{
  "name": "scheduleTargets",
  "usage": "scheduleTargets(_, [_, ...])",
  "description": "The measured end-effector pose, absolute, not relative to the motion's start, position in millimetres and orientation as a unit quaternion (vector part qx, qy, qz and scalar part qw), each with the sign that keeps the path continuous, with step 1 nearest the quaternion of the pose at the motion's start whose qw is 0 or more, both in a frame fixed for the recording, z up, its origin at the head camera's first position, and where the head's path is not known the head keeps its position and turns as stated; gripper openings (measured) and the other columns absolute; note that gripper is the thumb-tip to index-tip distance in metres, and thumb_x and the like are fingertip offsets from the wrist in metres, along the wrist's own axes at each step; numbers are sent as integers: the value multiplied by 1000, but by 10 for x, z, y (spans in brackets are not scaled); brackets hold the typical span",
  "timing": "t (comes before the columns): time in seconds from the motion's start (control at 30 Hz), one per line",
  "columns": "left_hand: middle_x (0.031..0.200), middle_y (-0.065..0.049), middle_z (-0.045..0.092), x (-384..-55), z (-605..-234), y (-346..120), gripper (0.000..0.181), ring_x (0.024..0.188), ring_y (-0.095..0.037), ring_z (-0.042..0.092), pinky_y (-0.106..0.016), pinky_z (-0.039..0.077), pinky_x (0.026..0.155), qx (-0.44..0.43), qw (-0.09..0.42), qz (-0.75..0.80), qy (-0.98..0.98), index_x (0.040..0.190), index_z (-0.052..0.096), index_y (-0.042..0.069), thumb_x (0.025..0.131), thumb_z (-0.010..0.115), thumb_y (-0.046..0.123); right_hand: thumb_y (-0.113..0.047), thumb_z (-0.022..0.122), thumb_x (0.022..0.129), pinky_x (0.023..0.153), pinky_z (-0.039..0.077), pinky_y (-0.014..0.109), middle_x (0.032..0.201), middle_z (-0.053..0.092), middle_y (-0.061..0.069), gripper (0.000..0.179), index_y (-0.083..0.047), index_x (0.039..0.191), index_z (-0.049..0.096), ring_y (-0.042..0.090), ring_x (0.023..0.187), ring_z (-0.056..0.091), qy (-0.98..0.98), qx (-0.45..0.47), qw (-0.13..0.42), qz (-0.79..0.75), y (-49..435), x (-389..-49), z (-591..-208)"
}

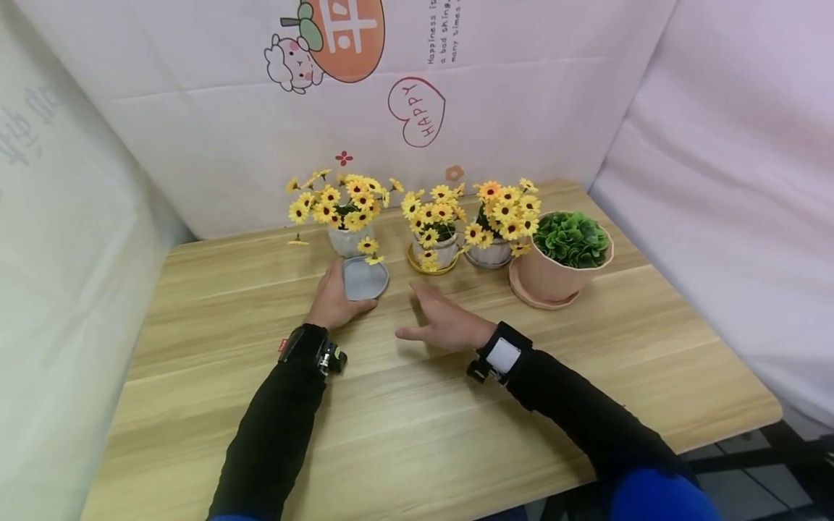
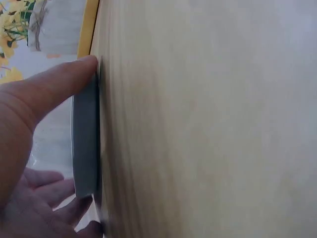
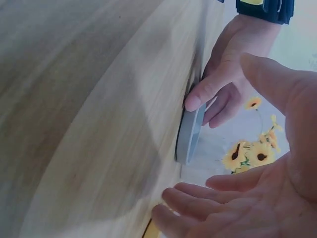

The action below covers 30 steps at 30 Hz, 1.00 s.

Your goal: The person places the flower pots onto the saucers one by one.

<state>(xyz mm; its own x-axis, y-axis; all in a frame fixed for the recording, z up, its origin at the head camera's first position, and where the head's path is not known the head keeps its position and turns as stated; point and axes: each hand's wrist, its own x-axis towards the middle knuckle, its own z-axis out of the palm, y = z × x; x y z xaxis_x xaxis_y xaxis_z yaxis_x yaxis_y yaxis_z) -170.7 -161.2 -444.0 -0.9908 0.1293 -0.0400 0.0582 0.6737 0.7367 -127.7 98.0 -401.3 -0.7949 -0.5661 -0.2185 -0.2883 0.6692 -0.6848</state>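
Observation:
My left hand (image 1: 334, 298) holds a shallow grey saucer (image 1: 365, 278) low over the table, thumb on its near edge and fingers along its left side. The left wrist view shows the saucer's rim (image 2: 85, 139) edge-on, close along the wooden surface. Directly behind it stands a white pot (image 1: 348, 241) with yellow daisy-like flowers (image 1: 339, 205). To the right, my right hand (image 1: 449, 318) has its thumb and fingers spread and holds nothing. In the right wrist view its palm (image 3: 267, 198) faces the saucer from a short distance.
Further right, a flower pot (image 1: 446, 253) stands on a yellow saucer (image 1: 417, 266), and another (image 1: 490, 253) on a grey one. A pink pot (image 1: 554, 275) of green leaves sits on a pink saucer (image 1: 541, 299). A printed cloth (image 1: 521, 108) hangs behind the table (image 1: 417, 434).

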Motion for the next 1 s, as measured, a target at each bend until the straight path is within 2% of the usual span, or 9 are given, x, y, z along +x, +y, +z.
scheduleTargets(0.2, [155,-27,45,-1676,-4436,-1726,104,144,-46,43,-61,41,118,58,38,399,914,162,28,2,82,92,24,-48,68,102,134,14,55,177,0,25,109,-4,169,-6,39,165,8,879,-246,189,-363,771,-1471,-4044])
scheduleTargets(0.4, [157,-28,45,-1577,-4373,-1854,108,145,-46,42,-61,40,120,45,38,388,920,162,28,-4,80,94,22,-50,70,100,132,18,59,177,4,25,109,-4,169,-1,39,164,14,882,-227,164,-378,525,-1721,-4040])
scheduleTargets(0.63, [162,-33,38,-1421,-4324,-1971,117,147,-48,41,-61,38,123,10,59,374,925,163,24,-7,77,96,25,-50,70,100,133,21,57,177,10,20,106,-16,171,-1,36,164,18,886,-226,122,-387,267,-2068,-4098])
scheduleTargets(0.7, [162,-32,38,-1377,-4318,-1993,118,147,-48,42,-61,37,124,6,59,375,925,163,25,-7,75,97,25,-50,70,100,133,20,57,178,8,20,106,-19,171,-2,37,164,17,890,-213,123,-385,223,-2158,-4108])
scheduleTargets(0.8, [159,-32,42,-1304,-4312,-2024,119,145,-48,46,-62,40,122,-1,58,376,925,162,27,-5,71,99,23,-50,70,100,133,19,57,178,2,21,107,-16,171,-3,39,165,12,895,-190,137,-379,165,-2269,-4123])
scheduleTargets(1.0, [158,-31,45,-1127,-4305,-2071,119,143,-48,48,-62,41,121,-18,63,379,923,161,31,-4,68,101,20,-52,71,98,134,19,54,179,-7,17,117,-18,169,-15,35,167,3,896,-150,162,-385,36,-2444,-4202])
